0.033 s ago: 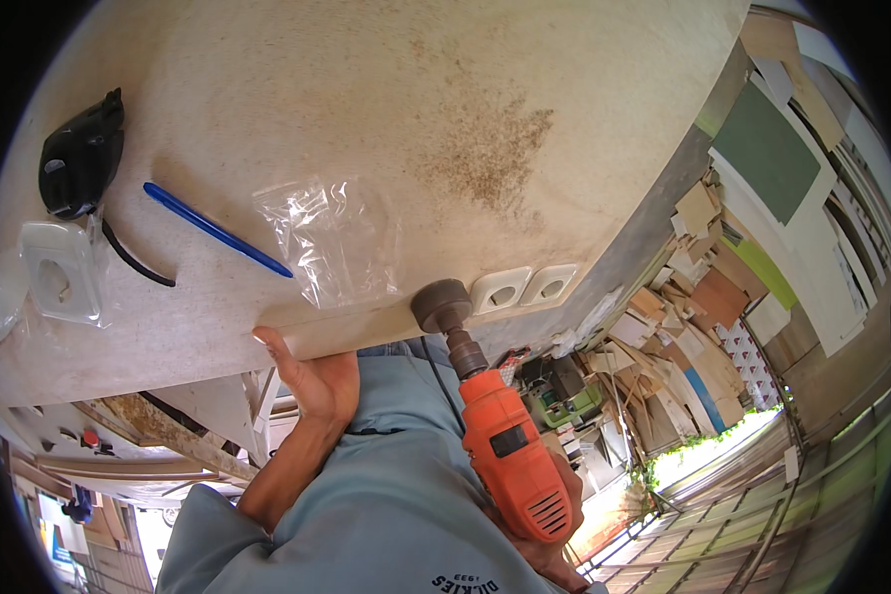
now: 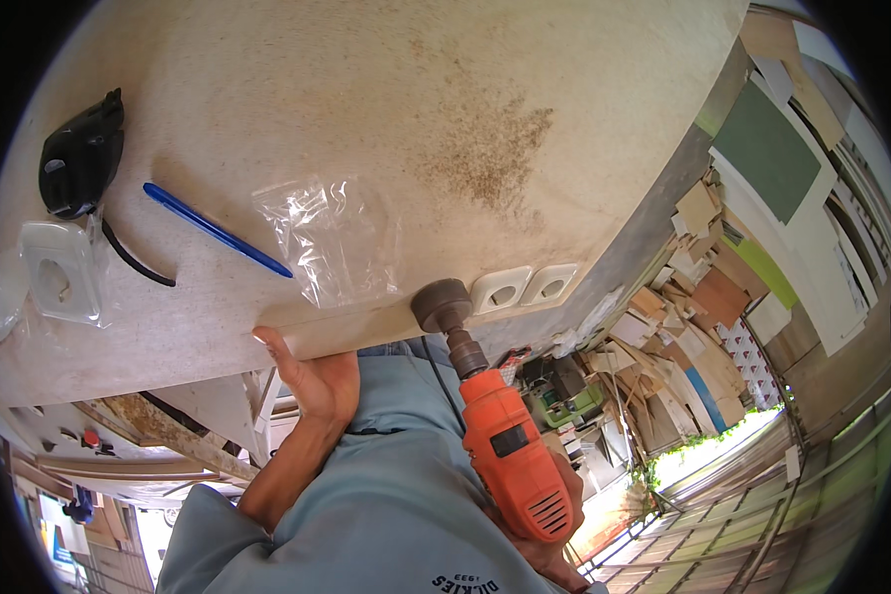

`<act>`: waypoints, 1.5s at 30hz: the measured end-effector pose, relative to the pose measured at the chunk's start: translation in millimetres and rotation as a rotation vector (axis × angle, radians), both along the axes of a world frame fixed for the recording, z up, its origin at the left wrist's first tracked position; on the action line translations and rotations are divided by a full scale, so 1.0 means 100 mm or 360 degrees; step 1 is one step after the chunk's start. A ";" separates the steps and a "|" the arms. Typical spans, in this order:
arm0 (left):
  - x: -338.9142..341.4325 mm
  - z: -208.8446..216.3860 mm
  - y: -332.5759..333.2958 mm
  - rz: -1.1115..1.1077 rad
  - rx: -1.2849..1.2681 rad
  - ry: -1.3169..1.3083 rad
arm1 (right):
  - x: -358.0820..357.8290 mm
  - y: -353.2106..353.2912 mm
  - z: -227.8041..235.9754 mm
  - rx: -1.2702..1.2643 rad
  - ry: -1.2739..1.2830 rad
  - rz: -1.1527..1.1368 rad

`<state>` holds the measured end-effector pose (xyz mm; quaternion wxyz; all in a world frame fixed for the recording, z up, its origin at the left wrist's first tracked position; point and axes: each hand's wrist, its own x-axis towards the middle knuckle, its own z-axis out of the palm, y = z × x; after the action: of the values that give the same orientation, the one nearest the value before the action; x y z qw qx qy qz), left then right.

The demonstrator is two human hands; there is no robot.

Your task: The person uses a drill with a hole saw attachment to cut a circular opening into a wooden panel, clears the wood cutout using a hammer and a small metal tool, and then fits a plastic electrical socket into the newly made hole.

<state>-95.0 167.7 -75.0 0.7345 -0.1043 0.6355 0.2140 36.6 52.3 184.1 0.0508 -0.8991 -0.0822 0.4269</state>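
Note:
My right hand (image 2: 571, 495) is closed round the body of an orange power drill (image 2: 517, 450), its fingers mostly hidden behind it. A round hole saw (image 2: 442, 305) in the chuck meets the near edge of a pale wooden board (image 2: 317, 89). Just right of the hole saw, two white wall sockets (image 2: 501, 291) sit side by side along that edge. My left hand (image 2: 317, 381) grips the same edge further left, thumb over the top, fingers out of sight underneath. Between the hands, a clear plastic bag (image 2: 332, 238) lies on the board.
A blue pen (image 2: 218, 230) lies left of the bag. Further left are a black tape measure (image 2: 82, 153) and another white socket (image 2: 59, 272) in clear plastic. A dark cord (image 2: 444, 381) hangs behind the drill. Wood offcuts (image 2: 678, 351) and leaning panels (image 2: 767, 148) fill the right side.

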 end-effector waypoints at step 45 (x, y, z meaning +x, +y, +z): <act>0.11 0.06 0.03 -0.0094 0.0034 0.0095 | 0.07 -0.10 -0.05 -0.0046 0.0181 -0.0217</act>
<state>-84.3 171.1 -69.4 0.7223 -0.0712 0.6576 0.2020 43.8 42.6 178.8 0.0713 -0.8776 -0.0116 0.4739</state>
